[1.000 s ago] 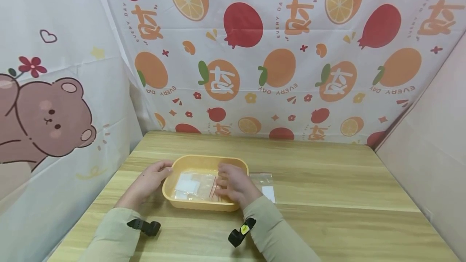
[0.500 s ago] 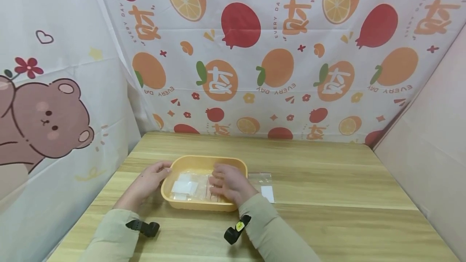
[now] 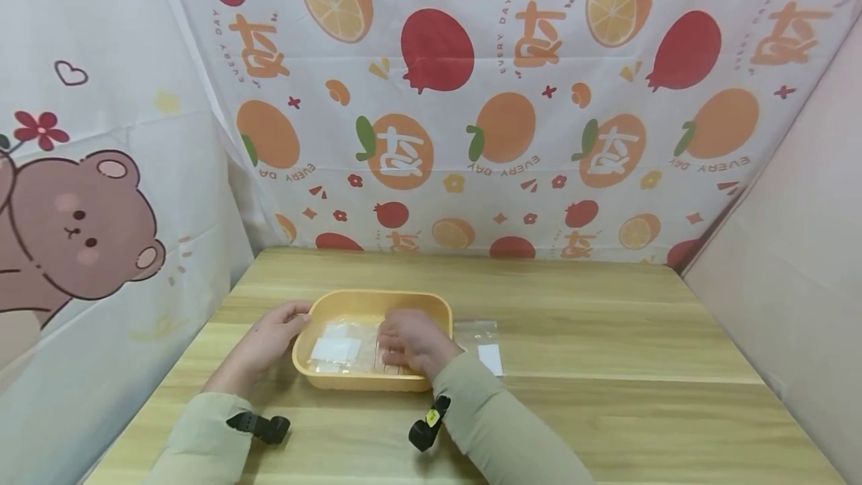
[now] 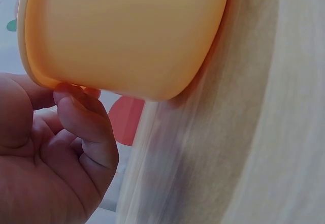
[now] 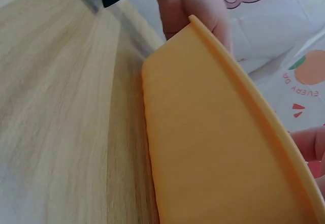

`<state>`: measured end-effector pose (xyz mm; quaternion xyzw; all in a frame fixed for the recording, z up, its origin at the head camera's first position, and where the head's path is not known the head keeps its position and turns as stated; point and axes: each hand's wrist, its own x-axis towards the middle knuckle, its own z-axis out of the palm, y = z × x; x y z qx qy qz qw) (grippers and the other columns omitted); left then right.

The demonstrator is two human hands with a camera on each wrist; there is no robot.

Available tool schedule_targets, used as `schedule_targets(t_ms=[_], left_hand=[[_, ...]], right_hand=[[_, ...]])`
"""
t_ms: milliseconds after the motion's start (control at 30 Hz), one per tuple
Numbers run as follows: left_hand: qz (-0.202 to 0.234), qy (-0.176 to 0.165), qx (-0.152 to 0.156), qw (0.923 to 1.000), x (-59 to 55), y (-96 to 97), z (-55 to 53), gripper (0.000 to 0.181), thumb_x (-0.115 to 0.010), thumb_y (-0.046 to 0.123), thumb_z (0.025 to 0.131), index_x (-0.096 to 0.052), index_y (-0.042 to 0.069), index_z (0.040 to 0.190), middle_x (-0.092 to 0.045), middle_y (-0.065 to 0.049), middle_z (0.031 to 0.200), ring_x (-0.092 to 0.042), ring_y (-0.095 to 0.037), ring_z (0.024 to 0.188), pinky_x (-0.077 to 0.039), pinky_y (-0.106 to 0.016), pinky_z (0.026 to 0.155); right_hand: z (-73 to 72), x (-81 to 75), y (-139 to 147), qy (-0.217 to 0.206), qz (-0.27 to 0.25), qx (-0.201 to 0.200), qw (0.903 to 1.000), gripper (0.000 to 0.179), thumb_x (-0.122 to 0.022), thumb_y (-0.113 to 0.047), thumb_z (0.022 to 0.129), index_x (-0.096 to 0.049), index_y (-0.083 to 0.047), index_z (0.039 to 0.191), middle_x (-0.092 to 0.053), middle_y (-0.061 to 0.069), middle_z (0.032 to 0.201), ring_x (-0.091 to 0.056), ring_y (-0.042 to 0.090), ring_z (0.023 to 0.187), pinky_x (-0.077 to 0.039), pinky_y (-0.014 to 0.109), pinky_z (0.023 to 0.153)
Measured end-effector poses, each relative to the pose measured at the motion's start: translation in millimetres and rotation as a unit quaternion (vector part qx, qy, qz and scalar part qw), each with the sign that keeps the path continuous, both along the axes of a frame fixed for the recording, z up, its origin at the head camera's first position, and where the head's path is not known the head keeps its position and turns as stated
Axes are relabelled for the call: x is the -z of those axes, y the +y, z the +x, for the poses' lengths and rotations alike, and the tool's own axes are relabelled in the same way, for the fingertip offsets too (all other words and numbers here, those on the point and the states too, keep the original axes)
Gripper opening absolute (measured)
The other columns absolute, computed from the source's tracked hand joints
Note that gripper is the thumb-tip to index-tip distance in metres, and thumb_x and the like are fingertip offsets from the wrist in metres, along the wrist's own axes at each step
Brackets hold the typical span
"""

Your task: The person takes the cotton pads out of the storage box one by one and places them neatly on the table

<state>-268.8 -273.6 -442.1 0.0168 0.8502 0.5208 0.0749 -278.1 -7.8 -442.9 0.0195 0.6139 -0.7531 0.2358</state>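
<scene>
A yellow plastic basin with rounded corners stands on the table. Clear zip bags with white label patches and red lines lie inside it. My left hand pinches the basin's rim at its left end; in the left wrist view the fingers of my left hand are bent against the edge. Over the right half of the basin, my right hand is slightly blurred, its fingers loosely bent above the bags with nothing visible in them. Whether its fingertips touch a bag cannot be seen.
Another zip bag with a white patch lies flat on the wooden table, just right of the basin. Printed fabric hangs behind the table and at its sides. Each wrist wears a black strap with a camera.
My right hand has moved a little left and deeper over the basin's middle. The left hand keeps its place at the rim. The whole scene has shifted slightly left in view.
</scene>
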Motion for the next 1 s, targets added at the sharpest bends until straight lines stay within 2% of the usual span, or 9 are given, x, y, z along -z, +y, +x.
schedule_targets(t_ms=[67, 233, 300, 333, 433, 533, 733, 867, 1000], left_hand=[[-0.005, 0.0, 0.001, 1.0, 1.2, -0.2, 1.1, 0.047, -0.042, 0.025, 0.11, -0.043, -0.005, 0.146, -0.059, -0.024, 0.131, -0.062, -0.029, 0.112, -0.053, -0.038, 0.089], [-0.004, 0.004, 0.001, 1.0, 3.3, -1.0, 0.0, 0.048, -0.042, 0.027, 0.11, -0.043, -0.006, 0.146, -0.06, -0.023, 0.128, -0.062, -0.028, 0.11, -0.053, -0.037, 0.089], [-0.001, 0.006, 0.0, 1.0, 3.7, -1.2, -0.9, 0.048, -0.042, 0.027, 0.11, -0.043, -0.006, 0.146, -0.06, -0.023, 0.128, -0.062, -0.027, 0.11, -0.053, -0.036, 0.087], [0.0, 0.005, -0.001, 1.0, 3.8, -1.2, -1.2, 0.048, -0.042, 0.026, 0.11, -0.042, -0.006, 0.146, -0.06, -0.023, 0.128, -0.062, -0.027, 0.109, -0.053, -0.035, 0.087], [0.01, 0.0, -0.005, 0.9999, 4.5, -1.1, -2.3, 0.048, -0.041, 0.025, 0.11, -0.041, -0.006, 0.147, -0.06, -0.024, 0.127, -0.064, -0.025, 0.106, -0.054, -0.034, 0.083], [0.013, -0.004, -0.006, 0.9999, 4.6, -1.3, -2.9, 0.049, -0.041, 0.025, 0.111, -0.039, -0.006, 0.148, -0.059, -0.025, 0.127, -0.064, -0.025, 0.106, -0.055, -0.033, 0.083], [0.004, 0.004, -0.003, 1.0, 2.6, -2.3, -2.8, 0.052, -0.04, 0.028, 0.111, -0.037, -0.007, 0.149, -0.058, -0.026, 0.13, -0.063, -0.027, 0.109, -0.054, -0.034, 0.086], [0.011, 0.009, 0.004, 0.9999, 2.8, -1.9, -1.6, 0.051, -0.039, 0.026, 0.111, -0.037, -0.009, 0.148, -0.059, -0.027, 0.128, -0.064, -0.027, 0.106, -0.055, -0.033, 0.083], [0.012, 0.012, 0.005, 0.9998, 3.6, -1.1, -0.4, 0.05, -0.04, 0.026, 0.111, -0.038, -0.009, 0.148, -0.06, -0.026, 0.127, -0.064, -0.027, 0.106, -0.055, -0.033, 0.083]], right_hand=[[0.2, 1.5, -2, 0.008, 0.008, -0.016, 0.9998, 0.022, -0.059, 0.004, 0.088, -0.056, -0.002, 0.11, -0.055, 0.007, 0.093, -0.054, 0.018, 0.076, -0.052, 0.033, 0.063], [-0.5, 4.0, -6, 0.051, 0.059, -0.051, 0.9957, 0.032, -0.061, 0.005, 0.089, -0.058, 0.006, 0.122, -0.06, 0.007, 0.089, -0.054, 0.015, 0.061, -0.052, 0.028, 0.057], [-1.3, 4.5, -7, 0.065, 0.085, -0.062, 0.9923, 0.017, -0.062, 0.001, 0.092, -0.062, 0.004, 0.109, -0.06, 0.006, 0.083, -0.053, 0.015, 0.057, -0.051, 0.026, 0.054], [-1.2, 4.5, -8, 0.069, 0.094, -0.066, 0.991, 0.004, -0.062, -0.001, 0.093, -0.061, 0.0, 0.096, -0.058, 0.006, 0.077, -0.052, 0.015, 0.056, -0.05, 0.026, 0.053], [-1.2, 4.0, -11, 0.075, 0.121, -0.074, 0.987, 0.029, -0.062, -0.003, 0.095, -0.047, -0.01, 0.071, -0.053, 0.004, 0.065, -0.051, 0.014, 0.052, -0.048, 0.024, 0.049], [0.1, 2.3, -14, 0.074, 0.153, -0.072, 0.9829, 0.036, -0.063, -0.002, 0.096, -0.046, -0.012, 0.065, -0.053, 0.004, 0.062, -0.051, 0.015, 0.051, -0.047, 0.025, 0.048], [1.5, -1.0, -19, 0.074, 0.207, -0.058, 0.9738, 0.024, -0.063, 0.001, 0.094, -0.056, -0.006, 0.072, -0.061, 0.007, 0.066, -0.054, 0.016, 0.053, -0.047, 0.025, 0.048], [3.1, -0.3, -18, 0.076, 0.193, -0.045, 0.9773, 0.005, -0.061, 0.002, 0.095, -0.065, -0.001, 0.094, -0.061, 0.008, 0.07, -0.053, 0.016, 0.054, -0.048, 0.025, 0.048], [5.4, 0.0, -15, 0.084, 0.174, -0.032, 0.9807, 0.013, -0.058, -0.005, 0.099, -0.068, 0.0, 0.104, -0.058, 0.007, 0.071, -0.052, 0.016, 0.054, -0.048, 0.026, 0.048]])
